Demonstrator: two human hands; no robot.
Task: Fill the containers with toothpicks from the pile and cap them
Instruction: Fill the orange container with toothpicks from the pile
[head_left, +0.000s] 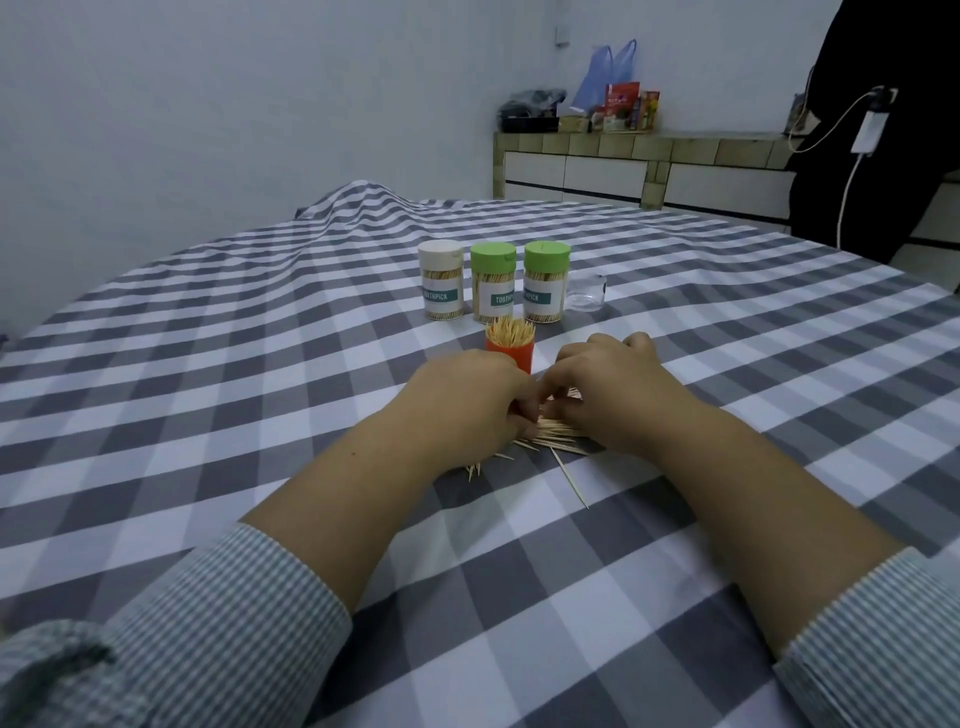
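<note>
On the checked cloth (208, 364), both hands, left (467, 400) and right (613, 389), curl their fingers into the toothpick pile (550, 439); beyond stand three capped jars (493, 283), then the open orange container (510, 345), toothpick-filled.

The scene is lit dimly and evenly, with a cool bluish cast over the wall (208, 104) and the checked cloth (208, 364). No single light source is seen; soft, faint shadows are thrown beneath the forearms and under the capped containers (493, 283). No strong glare is found, though a weak sheen is carried by the clear lid (587, 293). Wide-angle distortion is marked: the cloth's stripes are bent toward the edges and the cabinet (649, 166) is tilted. The striped sleeves (234, 613) at the bottom corners are softened and smeared. The centre is rendered fairly sharp, while the far items on the cabinet are shown with little detail. Slight compression noise is spread throughout.
</note>
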